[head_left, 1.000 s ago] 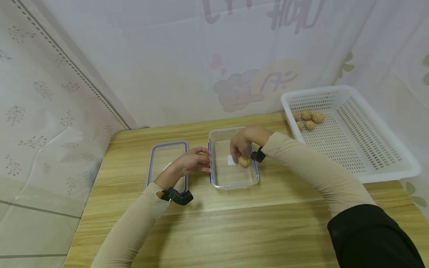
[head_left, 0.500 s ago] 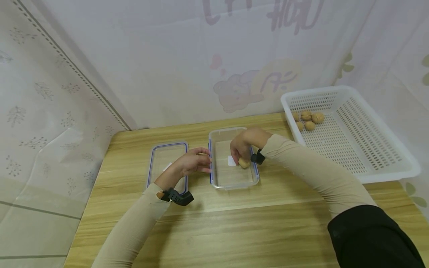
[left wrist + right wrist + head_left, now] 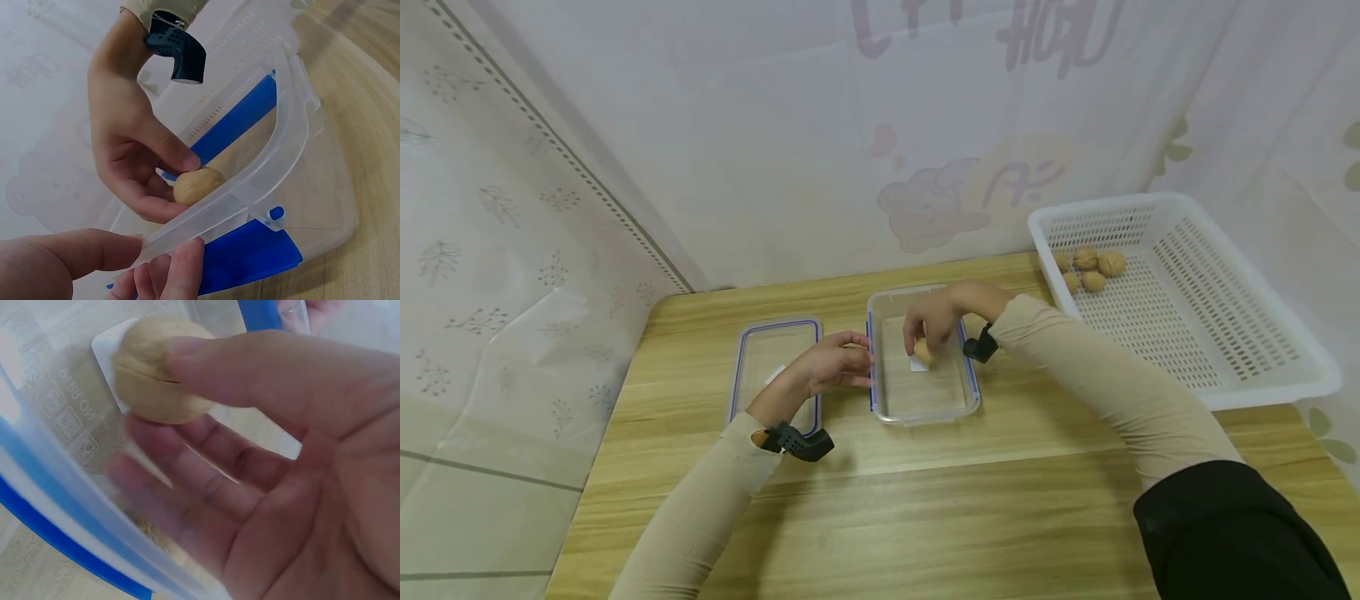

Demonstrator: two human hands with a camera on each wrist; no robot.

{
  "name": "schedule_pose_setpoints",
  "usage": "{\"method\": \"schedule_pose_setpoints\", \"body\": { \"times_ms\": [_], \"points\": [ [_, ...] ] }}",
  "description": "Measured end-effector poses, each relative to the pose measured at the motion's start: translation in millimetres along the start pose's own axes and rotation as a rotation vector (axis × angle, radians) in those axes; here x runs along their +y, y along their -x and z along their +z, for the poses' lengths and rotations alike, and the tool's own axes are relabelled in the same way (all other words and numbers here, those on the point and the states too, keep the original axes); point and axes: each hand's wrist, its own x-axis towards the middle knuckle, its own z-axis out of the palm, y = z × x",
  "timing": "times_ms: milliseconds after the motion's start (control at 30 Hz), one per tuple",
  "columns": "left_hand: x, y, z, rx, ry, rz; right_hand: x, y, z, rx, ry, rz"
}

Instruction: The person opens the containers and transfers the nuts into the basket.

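My right hand [image 3: 936, 315] pinches a walnut [image 3: 159, 381] between thumb and fingertips, inside the walls of a clear plastic storage box [image 3: 928, 418] with blue side clips. In the head view the walnut overlaps a small white label [image 3: 917, 366] at the box's middle. The left hand [image 3: 831, 363] grips the box's left side; in the left wrist view its thumb [image 3: 119, 250] lies at the top of the wall and its fingers [image 3: 185, 265] bear on the outside by a blue clip [image 3: 250, 257]. The seam of the walnut shows in the right wrist view.
Left of the box, a clear lid [image 3: 778, 332] with a blue seal lies on the wooden table [image 3: 880, 533], partly under the left wrist. A white perforated basket [image 3: 1225, 283] at the right holds several walnuts [image 3: 1093, 268] in its left corner. A printed curtain [image 3: 760, 167] hangs behind.
The right hand has closed on the walnut in the box and shifted it left, over the white label. The left hand stays at the box's left side.
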Motion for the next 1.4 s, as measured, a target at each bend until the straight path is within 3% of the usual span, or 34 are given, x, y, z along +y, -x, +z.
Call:
{"method": "schedule_pose_setpoints", "body": {
  "times_ms": [200,467,1133,1400],
  "points": [
    [-1.3,0.5,0.4,-0.009,-0.004,-0.001,3.9,-0.3,1.2,0.049,-0.099,-0.116],
    [-3.1,0.3,-1.7,-0.005,0.005,-0.002,1.8,5.6,1.8,0.122,-0.184,-0.197],
    [-2.4,-2.0,-1.1,0.001,0.026,-0.003,6.1,30.9,10.9,0.448,-0.385,-0.291],
    [-2.1,-1.1,-2.1,0.001,0.015,-0.008,6.8,46.0,16.7,0.509,-0.506,-0.326]
  ]
}}
